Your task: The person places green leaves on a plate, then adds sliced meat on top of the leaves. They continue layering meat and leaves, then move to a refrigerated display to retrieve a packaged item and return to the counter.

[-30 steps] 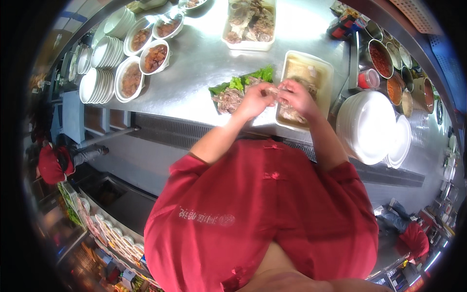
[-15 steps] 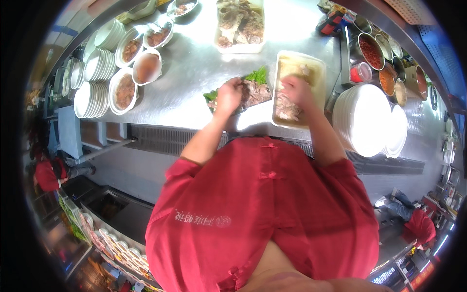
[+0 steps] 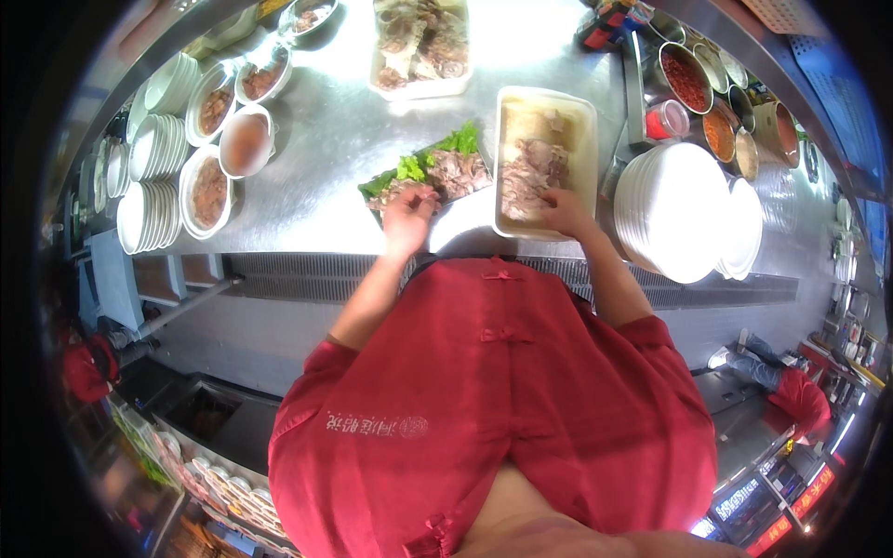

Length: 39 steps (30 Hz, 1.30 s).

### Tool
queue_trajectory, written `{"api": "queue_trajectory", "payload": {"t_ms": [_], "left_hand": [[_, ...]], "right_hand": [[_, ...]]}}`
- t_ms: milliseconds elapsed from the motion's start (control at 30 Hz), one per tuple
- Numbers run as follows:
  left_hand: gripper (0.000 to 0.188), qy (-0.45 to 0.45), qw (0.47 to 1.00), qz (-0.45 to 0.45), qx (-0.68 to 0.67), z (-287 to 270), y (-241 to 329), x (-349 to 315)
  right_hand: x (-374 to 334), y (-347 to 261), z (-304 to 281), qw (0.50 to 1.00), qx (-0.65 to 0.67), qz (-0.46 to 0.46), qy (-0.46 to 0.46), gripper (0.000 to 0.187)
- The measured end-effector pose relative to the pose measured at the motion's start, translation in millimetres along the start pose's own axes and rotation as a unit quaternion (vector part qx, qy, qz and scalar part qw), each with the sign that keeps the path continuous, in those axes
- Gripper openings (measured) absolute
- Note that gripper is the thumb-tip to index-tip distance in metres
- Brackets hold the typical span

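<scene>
A dark, narrow plate [image 3: 482,189] lies slantwise on the steel counter, bearing green lettuce [image 3: 458,141] and sliced meat [image 3: 458,175]. At the plate's near-left end, my left hand [image 3: 407,221] has its fingers curled on some of the meat slices. Just right of the plate stands a cream rectangular tub [image 3: 582,126], part filled with more meat slices [image 3: 532,172]. My right hand [image 3: 567,214] reaches over the tub's near-right side, its fingers closed on slices at the near end; the fingertips are partly hidden among the meat.
Another tub [image 3: 423,90] of large meat pieces stands farther back. Stacked white plates [image 3: 674,209] are on the right, below metal pots [image 3: 686,76] of red seasonings. On the left are bowls of food [image 3: 206,191] and plate stacks [image 3: 149,216]. People in red are behind me.
My left hand has shifted to the plate's near-left end, uncovering the middle lettuce and meat. My right hand has come down to the near end of the tub. The whole view has shifted slightly.
</scene>
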State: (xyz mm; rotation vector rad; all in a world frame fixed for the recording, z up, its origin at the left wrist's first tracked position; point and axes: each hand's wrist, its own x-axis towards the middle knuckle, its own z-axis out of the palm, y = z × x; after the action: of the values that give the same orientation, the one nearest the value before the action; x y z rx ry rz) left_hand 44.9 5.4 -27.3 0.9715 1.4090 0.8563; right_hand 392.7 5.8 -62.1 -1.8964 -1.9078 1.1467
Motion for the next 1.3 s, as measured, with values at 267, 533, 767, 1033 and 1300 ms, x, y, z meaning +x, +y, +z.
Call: {"api": "queue_trajectory", "payload": {"t_ms": [267, 533, 767, 1033, 1300], "left_hand": [[0.046, -0.202, 0.979, 0.035, -0.004, 52, 45, 0], [0.014, -0.056, 0.99, 0.051, 0.121, 35, 60, 39], [0.029, -0.04, 0.939, 0.149, 0.307, 5, 43, 73], [0.026, 0.055, 0.982, 0.04, 0.174, -28, 31, 31], [0.026, 0.025, 0.962, 0.139, 0.233, -4, 14, 35]], "right_hand": [[-12, -82, -45, 0.992, 0.1, -0.043, -0.069, 0.03], [26, -65, -42, 0.997, 0.069, -0.01, -0.013, 0.026], [2, -29, 30, 0.99, -0.111, 0.019, 0.089, 0.025], [4, -47, -21, 0.996, 0.076, 0.035, 0.031, 0.033], [54, -106, 8, 0.968, 0.244, -0.062, 0.014, 0.029]]}}
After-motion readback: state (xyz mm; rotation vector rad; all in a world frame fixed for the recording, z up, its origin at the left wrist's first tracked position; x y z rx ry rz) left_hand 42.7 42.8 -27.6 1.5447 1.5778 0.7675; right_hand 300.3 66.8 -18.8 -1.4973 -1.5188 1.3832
